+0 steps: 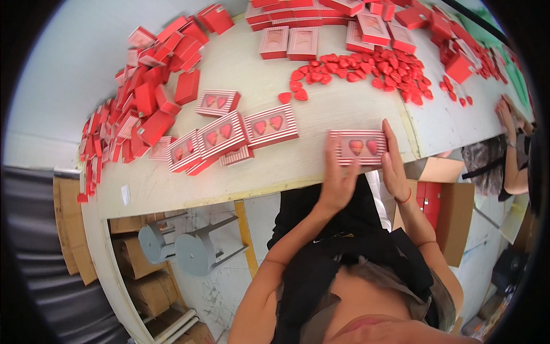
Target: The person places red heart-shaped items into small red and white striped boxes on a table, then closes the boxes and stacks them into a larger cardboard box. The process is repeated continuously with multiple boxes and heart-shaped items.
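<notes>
A small red gift box with a striped lid frame and a clear window (361, 134) is held between my two hands at the table's front edge. Two red foil hearts (356, 147) show through its window. My left hand (337, 185) grips the box's left end, fingers along the side and thumb at the front. Flat against its right end lies my right hand (393, 172), with a red string at the wrist. To the left, several matching boxes with hearts inside (271, 124) lie overlapping. Loose red foil-wrapped hearts (389, 71) are heaped beyond my hands.
Red boxes (146, 99) pile along the table's left side; others (296, 15) are stacked at the back. Two grey stools (195, 253) and cardboard boxes (146, 258) sit below. At right are an open carton (457, 223) and another person's hands (509, 114).
</notes>
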`<state>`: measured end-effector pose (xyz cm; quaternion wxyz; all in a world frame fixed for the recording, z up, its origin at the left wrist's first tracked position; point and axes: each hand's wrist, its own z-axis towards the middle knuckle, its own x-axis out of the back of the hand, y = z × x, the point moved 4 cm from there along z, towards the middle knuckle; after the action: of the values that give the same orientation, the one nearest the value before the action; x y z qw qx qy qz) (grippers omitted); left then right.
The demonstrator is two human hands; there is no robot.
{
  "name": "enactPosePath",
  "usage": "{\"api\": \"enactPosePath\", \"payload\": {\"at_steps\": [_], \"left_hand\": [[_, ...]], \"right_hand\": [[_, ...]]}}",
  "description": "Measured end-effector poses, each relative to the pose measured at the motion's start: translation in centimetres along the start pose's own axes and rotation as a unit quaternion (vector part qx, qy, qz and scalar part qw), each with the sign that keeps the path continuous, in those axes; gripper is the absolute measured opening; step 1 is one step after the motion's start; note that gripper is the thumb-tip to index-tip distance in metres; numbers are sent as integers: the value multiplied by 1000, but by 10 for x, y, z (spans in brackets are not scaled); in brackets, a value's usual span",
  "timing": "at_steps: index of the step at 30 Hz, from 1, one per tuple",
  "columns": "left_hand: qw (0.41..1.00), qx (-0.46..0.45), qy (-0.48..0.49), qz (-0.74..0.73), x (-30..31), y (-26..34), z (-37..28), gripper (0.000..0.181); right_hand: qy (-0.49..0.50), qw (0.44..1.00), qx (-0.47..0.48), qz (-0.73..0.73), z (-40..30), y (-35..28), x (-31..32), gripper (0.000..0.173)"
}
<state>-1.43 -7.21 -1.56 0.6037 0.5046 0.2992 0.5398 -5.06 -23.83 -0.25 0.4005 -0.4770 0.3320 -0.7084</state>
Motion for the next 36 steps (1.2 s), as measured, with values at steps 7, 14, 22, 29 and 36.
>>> {"api": "enactPosePath", "payload": {"at_steps": [7,14,22,29,36], "left_hand": [[993,-34,-5,116,50,4,2,66],[847,-34,10,531,256,9,50,101],[881,-91,166,434,276,0,74,88],[926,-90,238,279,252,37,51,68],[956,-123,191,185,202,45,46,71]], "right_hand": [[-79,985,36,-151,28,-12,-10,110],[-62,979,176,-77,112,-66,-59,89],[-211,932,263,-134,150,-35,-106,91],[-337,853,187,-351,177,-60,-198,83],[-200,940,126,-247,146,-57,-100,80]]}}
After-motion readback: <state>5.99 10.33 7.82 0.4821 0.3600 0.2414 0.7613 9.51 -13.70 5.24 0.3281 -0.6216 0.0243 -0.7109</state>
